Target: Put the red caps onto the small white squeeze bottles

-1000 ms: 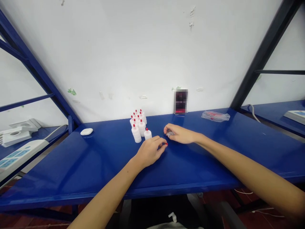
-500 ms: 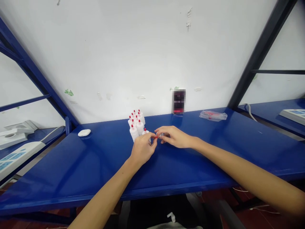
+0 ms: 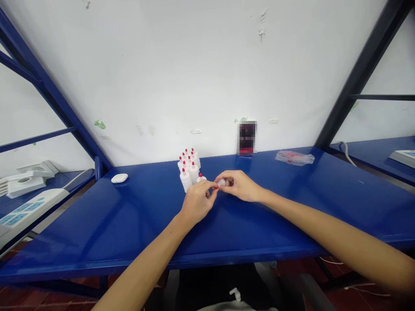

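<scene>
My left hand point(image 3: 199, 198) is closed in a pinch on a small red tip cap point(image 3: 216, 187). Facing it, my right hand point(image 3: 238, 185) grips a small white translucent piece point(image 3: 221, 182), which looks like a bottle's spout top; the fingers hide part of it. The cap and the white piece meet between the two hands, just above the table. Left of the hands stands a cluster of several white squeeze bottles point(image 3: 186, 180) with red tips. One more white bottle point(image 3: 201, 178) is partly hidden behind my left hand.
The blue table point(image 3: 139, 224) runs up to a white wall. A plastic bag point(image 3: 295, 158) with red pieces lies at the back right. A phone-like dark panel point(image 3: 247, 138) leans on the wall. A white rounded case point(image 3: 119, 178) sits at left, beyond it a power strip point(image 3: 29, 209).
The view has shifted slightly, moving the scene a little to the right. My right fingers have closed further around the white piece, and more of it shows. The left hand keeps its pinch.
</scene>
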The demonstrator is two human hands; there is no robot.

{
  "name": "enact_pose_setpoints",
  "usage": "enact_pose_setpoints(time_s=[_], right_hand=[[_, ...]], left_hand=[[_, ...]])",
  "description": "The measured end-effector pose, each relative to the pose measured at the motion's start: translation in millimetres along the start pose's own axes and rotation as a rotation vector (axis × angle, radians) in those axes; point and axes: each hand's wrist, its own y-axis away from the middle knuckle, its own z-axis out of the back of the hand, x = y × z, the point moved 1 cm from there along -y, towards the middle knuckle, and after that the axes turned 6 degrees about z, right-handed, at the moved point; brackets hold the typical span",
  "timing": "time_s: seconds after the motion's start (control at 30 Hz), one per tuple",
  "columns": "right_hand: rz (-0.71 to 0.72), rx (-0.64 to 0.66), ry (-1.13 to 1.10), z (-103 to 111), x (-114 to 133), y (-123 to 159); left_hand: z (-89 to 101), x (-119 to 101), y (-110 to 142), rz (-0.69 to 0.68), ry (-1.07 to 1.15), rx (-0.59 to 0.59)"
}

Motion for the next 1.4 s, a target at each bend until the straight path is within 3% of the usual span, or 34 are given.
enact_pose_setpoints(time_s=[0.23, 0.47, 0.77, 1.2, 1.4], right_hand=[[-0.102, 0.023, -0.373, -5, 8, 1], [-0.056, 0.004, -0.501, -5, 4, -2], [-0.096, -0.007, -0.512, -1, 15, 0], [-0.048, -0.043, -0.474, -8, 13, -2], [-0.030, -0.084, -0.529, -9, 16, -4]], left_hand=[[1.7, -4, 0, -0.070, 0.062, -0.018], [4.5, -7, 1, -0.146, 0.013, -0.080], [5.8, -8, 2, -0.214, 0.054, -0.143], [4.6, -5, 3, -0.078, 0.080, -0.037], [10.0, -8, 1, -0.084, 0.056, -0.113]])
